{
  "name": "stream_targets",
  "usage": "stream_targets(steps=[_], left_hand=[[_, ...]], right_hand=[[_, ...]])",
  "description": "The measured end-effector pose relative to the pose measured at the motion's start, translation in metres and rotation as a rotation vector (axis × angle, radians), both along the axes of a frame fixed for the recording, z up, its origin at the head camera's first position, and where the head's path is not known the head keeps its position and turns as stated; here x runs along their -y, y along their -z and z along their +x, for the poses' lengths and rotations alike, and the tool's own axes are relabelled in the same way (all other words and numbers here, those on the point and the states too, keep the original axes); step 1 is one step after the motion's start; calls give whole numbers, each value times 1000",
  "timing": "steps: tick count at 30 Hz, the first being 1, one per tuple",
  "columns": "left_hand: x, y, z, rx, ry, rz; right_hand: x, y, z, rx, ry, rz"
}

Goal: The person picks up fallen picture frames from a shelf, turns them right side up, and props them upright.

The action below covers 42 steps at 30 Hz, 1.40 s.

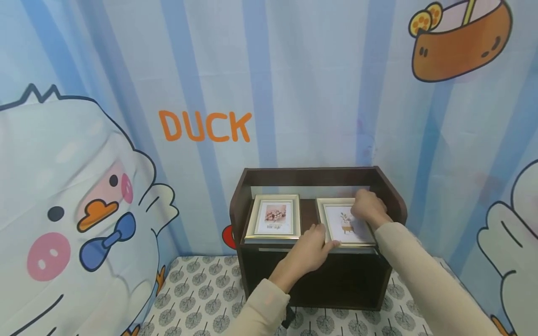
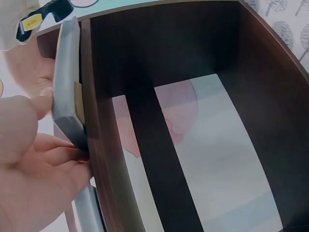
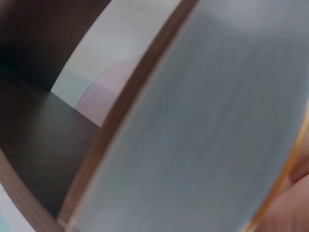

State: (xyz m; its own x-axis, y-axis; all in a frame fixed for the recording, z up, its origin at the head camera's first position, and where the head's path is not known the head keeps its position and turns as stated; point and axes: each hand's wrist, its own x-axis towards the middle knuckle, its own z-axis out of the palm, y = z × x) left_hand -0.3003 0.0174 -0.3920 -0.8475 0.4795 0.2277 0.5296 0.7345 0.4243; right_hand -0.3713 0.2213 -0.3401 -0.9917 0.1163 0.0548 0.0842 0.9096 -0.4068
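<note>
Flat on the dark wooden shelf lies a picture frame (image 1: 345, 222) with a pale gold border and a plant-in-a-pot print. My left hand (image 1: 310, 245) holds its near left corner, the thumb along the front edge; the left wrist view shows thumb and fingers (image 2: 63, 157) about that corner. At the frame's far right side my right hand (image 1: 370, 207) grips the border with curled fingers, which the head view partly hides. The right wrist view has the frame's grey side (image 3: 193, 125) up close, a little of the hand (image 3: 289, 198) beyond it. A second picture frame (image 1: 275, 218) with a pink print lies left.
A dark brown shelf unit (image 1: 311, 177) has raised sides, a back rail and an open lower compartment (image 1: 336, 282). It stands on a tree-patterned cloth (image 1: 201, 298). Behind hangs a striped blue curtain (image 1: 302, 102) with cartoon ducks.
</note>
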Motion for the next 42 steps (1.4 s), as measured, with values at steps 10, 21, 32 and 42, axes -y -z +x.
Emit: stream_targets(steps=[10,21,32,42], left_hand=[[9,6,4,-53,-4,68],[16,12,7,-75,8,167],[13,3,2,-62,-24,368],[8,-12,-15,-46,-68,479]], right_hand=[[-6,6,3,-95,38,-183],[-7,-4,11,-105,52,-237],[-7,-22,16,-211,39,-203],[-8,-44,24,-254,-29,-256]])
